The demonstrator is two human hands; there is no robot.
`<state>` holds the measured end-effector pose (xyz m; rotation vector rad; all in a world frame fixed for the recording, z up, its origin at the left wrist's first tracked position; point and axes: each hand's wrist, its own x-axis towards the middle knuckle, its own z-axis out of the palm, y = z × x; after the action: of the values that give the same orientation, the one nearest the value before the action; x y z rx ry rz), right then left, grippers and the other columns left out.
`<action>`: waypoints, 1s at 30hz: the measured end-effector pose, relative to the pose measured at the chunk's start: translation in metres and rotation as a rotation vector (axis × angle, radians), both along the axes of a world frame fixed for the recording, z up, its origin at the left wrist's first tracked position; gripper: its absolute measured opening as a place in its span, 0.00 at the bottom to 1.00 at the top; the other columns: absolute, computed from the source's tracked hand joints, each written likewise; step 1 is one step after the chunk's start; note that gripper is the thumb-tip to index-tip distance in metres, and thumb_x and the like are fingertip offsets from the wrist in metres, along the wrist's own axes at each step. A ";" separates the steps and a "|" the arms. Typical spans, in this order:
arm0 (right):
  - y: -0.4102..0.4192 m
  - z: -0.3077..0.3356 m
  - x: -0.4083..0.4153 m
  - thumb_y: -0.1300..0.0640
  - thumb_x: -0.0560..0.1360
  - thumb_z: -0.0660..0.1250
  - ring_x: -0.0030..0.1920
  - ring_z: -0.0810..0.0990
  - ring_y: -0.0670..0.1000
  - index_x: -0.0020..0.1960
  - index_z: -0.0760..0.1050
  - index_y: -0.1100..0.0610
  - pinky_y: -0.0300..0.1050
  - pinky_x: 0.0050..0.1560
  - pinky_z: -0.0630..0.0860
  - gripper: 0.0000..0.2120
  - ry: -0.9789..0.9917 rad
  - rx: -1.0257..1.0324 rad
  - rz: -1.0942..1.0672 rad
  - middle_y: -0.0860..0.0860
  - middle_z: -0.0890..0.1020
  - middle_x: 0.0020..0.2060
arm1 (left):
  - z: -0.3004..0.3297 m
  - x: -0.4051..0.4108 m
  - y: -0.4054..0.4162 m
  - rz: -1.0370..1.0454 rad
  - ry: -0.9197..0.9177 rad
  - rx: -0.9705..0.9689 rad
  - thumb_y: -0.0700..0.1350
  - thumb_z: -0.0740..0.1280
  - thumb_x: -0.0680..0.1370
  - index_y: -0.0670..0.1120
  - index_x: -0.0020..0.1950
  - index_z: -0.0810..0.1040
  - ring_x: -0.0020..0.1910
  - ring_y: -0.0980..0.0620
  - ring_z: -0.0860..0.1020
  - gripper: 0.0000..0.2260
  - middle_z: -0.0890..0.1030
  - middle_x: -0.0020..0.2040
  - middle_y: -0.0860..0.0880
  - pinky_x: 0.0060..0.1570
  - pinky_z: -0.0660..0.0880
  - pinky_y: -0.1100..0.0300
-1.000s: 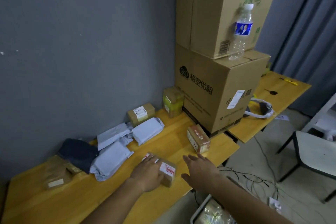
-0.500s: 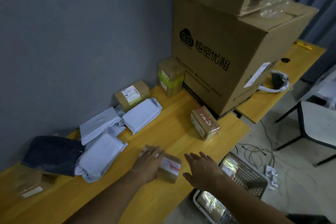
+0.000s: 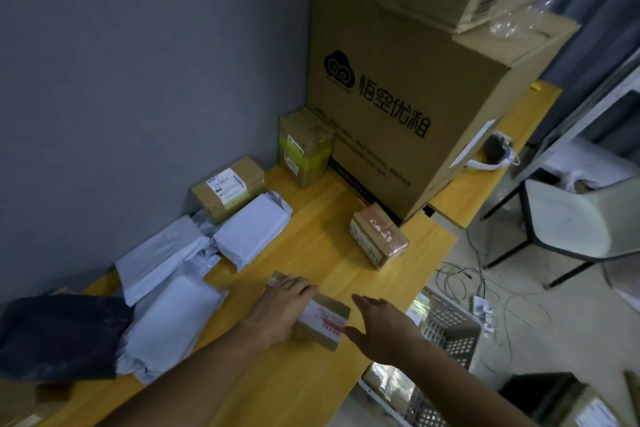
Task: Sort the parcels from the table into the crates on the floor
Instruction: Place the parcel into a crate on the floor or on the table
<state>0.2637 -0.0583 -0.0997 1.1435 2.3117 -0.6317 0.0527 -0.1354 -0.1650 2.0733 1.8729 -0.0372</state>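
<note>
A small brown parcel with a red and white label [image 3: 323, 321] lies near the front edge of the yellow wooden table [image 3: 311, 246]. My left hand [image 3: 282, 310] lies on top of its left part, fingers laid over it. My right hand [image 3: 382, 328] is open just right of the parcel, thumb at its right end. Another small box with red tape [image 3: 378, 236] sits further back. White poly mailers [image 3: 251, 229] and a dark bag [image 3: 59, 336] lie to the left. A white crate [image 3: 446, 333] holding parcels stands on the floor below the table edge.
Two large stacked cartons [image 3: 408, 107] fill the back right of the table, with a labelled box [image 3: 227, 187] and a green-taped box [image 3: 304, 146] against the grey wall. A chair [image 3: 575, 222], cables [image 3: 485, 291] and a dark crate [image 3: 540, 395] occupy the floor at right.
The view has tilted down and moved closer, bringing the floor crate into sight. My right hand has come nearer the parcel's right end. My left hand stays on the parcel.
</note>
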 end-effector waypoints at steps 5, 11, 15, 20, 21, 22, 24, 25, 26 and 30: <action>0.023 0.052 -0.014 0.35 0.81 0.58 0.66 0.77 0.56 0.80 0.60 0.57 0.46 0.59 0.74 0.36 0.182 -0.059 -0.168 0.57 0.75 0.71 | 0.064 -0.020 0.002 0.019 -0.035 0.211 0.37 0.65 0.78 0.51 0.79 0.58 0.80 0.48 0.54 0.32 0.58 0.80 0.51 0.75 0.63 0.50; 0.028 0.121 -0.032 0.29 0.78 0.55 0.58 0.80 0.48 0.62 0.81 0.50 0.47 0.64 0.75 0.30 0.479 -0.308 -0.403 0.49 0.82 0.59 | 0.120 -0.051 -0.004 -0.032 -0.013 0.500 0.37 0.78 0.63 0.50 0.70 0.68 0.69 0.47 0.75 0.38 0.73 0.70 0.50 0.65 0.76 0.51; 0.026 0.142 -0.037 0.28 0.75 0.62 0.56 0.82 0.52 0.69 0.73 0.49 0.48 0.53 0.81 0.33 0.515 -0.455 -0.546 0.50 0.81 0.60 | 0.152 -0.058 -0.008 -0.058 -0.006 0.662 0.37 0.78 0.66 0.46 0.68 0.70 0.71 0.47 0.72 0.33 0.73 0.71 0.47 0.69 0.72 0.46; 0.018 0.165 -0.049 0.37 0.74 0.72 0.56 0.85 0.62 0.67 0.76 0.53 0.60 0.55 0.82 0.28 0.763 -0.900 -0.678 0.57 0.84 0.60 | 0.185 -0.063 -0.015 0.020 -0.036 0.771 0.38 0.81 0.65 0.46 0.66 0.69 0.73 0.49 0.68 0.34 0.69 0.72 0.49 0.65 0.76 0.47; 0.015 0.170 -0.052 0.39 0.75 0.72 0.55 0.85 0.61 0.66 0.77 0.53 0.60 0.56 0.81 0.26 0.811 -0.898 -0.685 0.56 0.85 0.59 | 0.190 -0.064 -0.017 0.043 -0.029 0.785 0.38 0.81 0.64 0.47 0.66 0.69 0.73 0.50 0.67 0.35 0.69 0.72 0.50 0.65 0.76 0.48; 0.013 0.172 -0.056 0.40 0.75 0.72 0.55 0.86 0.59 0.64 0.78 0.53 0.60 0.58 0.81 0.24 0.854 -0.867 -0.692 0.55 0.85 0.57 | 0.193 -0.066 -0.018 0.081 -0.032 0.790 0.38 0.81 0.63 0.48 0.67 0.69 0.73 0.51 0.66 0.36 0.69 0.73 0.51 0.66 0.75 0.49; 0.013 0.178 -0.062 0.40 0.74 0.73 0.55 0.86 0.56 0.63 0.80 0.53 0.58 0.60 0.81 0.23 0.895 -0.790 -0.671 0.53 0.86 0.56 | 0.200 -0.067 -0.020 0.222 -0.112 0.792 0.36 0.78 0.68 0.51 0.72 0.66 0.76 0.55 0.62 0.37 0.65 0.76 0.54 0.70 0.71 0.55; 0.012 0.181 -0.065 0.40 0.74 0.73 0.55 0.86 0.54 0.63 0.80 0.53 0.58 0.61 0.81 0.24 0.904 -0.762 -0.647 0.53 0.86 0.55 | 0.205 -0.065 -0.021 0.330 -0.216 0.779 0.36 0.75 0.71 0.52 0.74 0.64 0.76 0.58 0.62 0.36 0.64 0.76 0.57 0.71 0.69 0.58; 0.010 0.185 -0.066 0.40 0.73 0.73 0.56 0.86 0.53 0.64 0.79 0.53 0.57 0.61 0.81 0.24 0.907 -0.737 -0.625 0.52 0.86 0.55 | 0.212 -0.064 -0.021 0.471 -0.362 0.762 0.36 0.73 0.74 0.53 0.74 0.64 0.74 0.60 0.64 0.33 0.66 0.74 0.60 0.69 0.70 0.59; -0.001 0.195 -0.069 0.41 0.75 0.72 0.55 0.86 0.51 0.64 0.77 0.52 0.52 0.60 0.81 0.22 0.926 -0.667 -0.586 0.52 0.86 0.56 | 0.243 -0.058 -0.018 0.884 -1.028 0.599 0.48 0.69 0.80 0.55 0.65 0.73 0.58 0.55 0.81 0.15 0.81 0.59 0.57 0.53 0.79 0.58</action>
<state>0.1951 -0.0589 0.0950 1.3183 2.0063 -2.3402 -0.0055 -0.1536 0.0775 0.8923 1.9243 1.5919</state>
